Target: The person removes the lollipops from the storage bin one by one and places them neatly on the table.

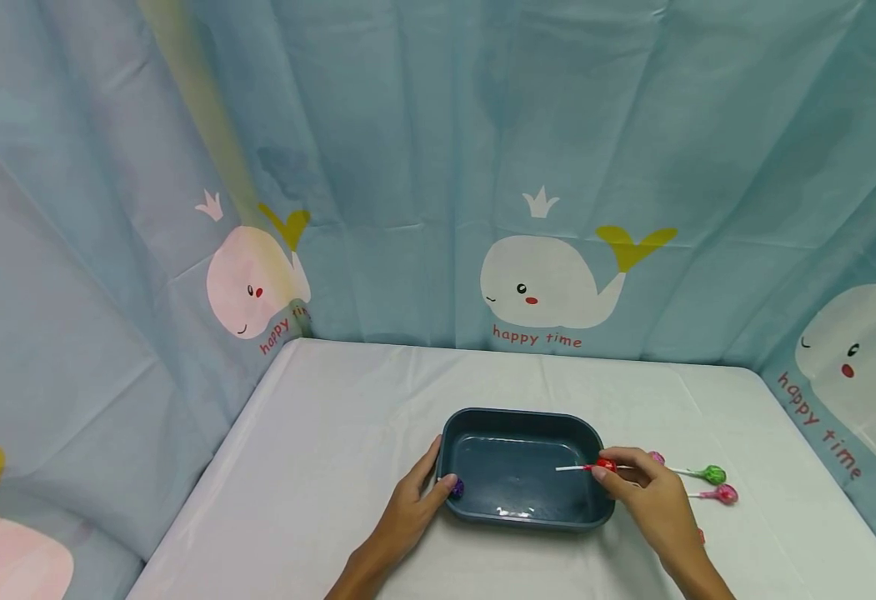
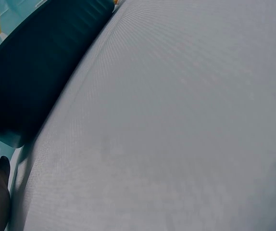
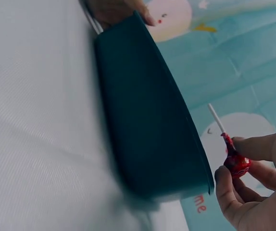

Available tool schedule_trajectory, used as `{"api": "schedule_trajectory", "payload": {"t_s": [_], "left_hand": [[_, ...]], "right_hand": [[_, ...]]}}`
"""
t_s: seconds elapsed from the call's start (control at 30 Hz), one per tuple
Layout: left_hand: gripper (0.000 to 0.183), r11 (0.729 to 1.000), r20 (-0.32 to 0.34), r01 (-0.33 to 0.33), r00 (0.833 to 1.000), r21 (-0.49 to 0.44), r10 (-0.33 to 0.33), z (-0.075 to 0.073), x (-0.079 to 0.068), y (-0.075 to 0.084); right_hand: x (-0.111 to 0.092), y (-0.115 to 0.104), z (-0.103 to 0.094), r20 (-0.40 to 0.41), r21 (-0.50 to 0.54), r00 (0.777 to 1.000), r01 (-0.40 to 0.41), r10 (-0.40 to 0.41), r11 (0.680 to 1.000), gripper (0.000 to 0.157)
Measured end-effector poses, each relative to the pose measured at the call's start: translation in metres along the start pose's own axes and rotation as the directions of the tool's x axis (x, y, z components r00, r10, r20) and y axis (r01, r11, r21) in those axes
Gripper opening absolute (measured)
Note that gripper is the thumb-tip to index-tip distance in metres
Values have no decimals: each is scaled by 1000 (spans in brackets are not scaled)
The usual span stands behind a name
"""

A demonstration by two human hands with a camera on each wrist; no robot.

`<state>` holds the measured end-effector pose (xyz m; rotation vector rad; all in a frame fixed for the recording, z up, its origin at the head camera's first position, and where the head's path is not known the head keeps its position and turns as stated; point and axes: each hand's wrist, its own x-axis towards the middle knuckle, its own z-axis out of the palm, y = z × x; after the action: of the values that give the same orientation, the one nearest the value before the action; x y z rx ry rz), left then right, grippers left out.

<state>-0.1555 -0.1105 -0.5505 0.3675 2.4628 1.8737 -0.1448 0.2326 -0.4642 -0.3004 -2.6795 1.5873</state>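
Observation:
A dark blue-green plastic tray [image 1: 520,475] sits on the white-covered table. My left hand [image 1: 411,504] grips its left side, thumb over the rim and fingers outside. Beside that thumb, in the tray's near left corner, shows a purple lollipop [image 1: 458,489]. My right hand [image 1: 651,500] pinches a red lollipop [image 3: 236,163] by its wrapped head between thumb and fingers. Its white stick points left over the inside of the tray in the head view. In the right wrist view, the candy is just beyond the tray's rim. The left wrist view shows mostly tablecloth, with fingers at the tray's end.
Right of the tray, partly behind my right hand, lie a green lollipop [image 1: 713,475], a pink lollipop [image 1: 726,494], another pink one [image 1: 657,457] and a bit of something red [image 1: 701,536]. A whale-print curtain [image 1: 407,167] hangs around the table [image 1: 317,433].

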Motion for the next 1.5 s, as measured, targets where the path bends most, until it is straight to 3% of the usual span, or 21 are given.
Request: {"api": "schedule_trajectory", "payload": {"t_s": [0.13, 0.33, 0.83, 1.2, 1.5], "left_hand": [[70, 1000, -10, -17, 1000, 6, 17, 1, 0, 0], [70, 1000, -14, -10, 1000, -17, 9, 2, 0, -1], [71, 1000, -10, -11, 1000, -8, 11, 2, 0, 0], [71, 1000, -13, -11, 1000, -9, 11, 2, 0, 0], [71, 1000, -14, -13, 1000, -8, 12, 1, 0, -1]], "right_hand": [[-2, 5, -6, -1, 30, 1000, -19, 19, 999, 47], [-4, 17, -12, -52, 59, 998, 34, -31, 998, 40], [-5, 32, -31, -131, -36, 982, -140, 134, 990, 51], [-5, 46, -49, -140, -57, 977, -172, 162, 984, 51], [2, 54, -54, -220, -93, 954, -226, 202, 970, 44]]}}
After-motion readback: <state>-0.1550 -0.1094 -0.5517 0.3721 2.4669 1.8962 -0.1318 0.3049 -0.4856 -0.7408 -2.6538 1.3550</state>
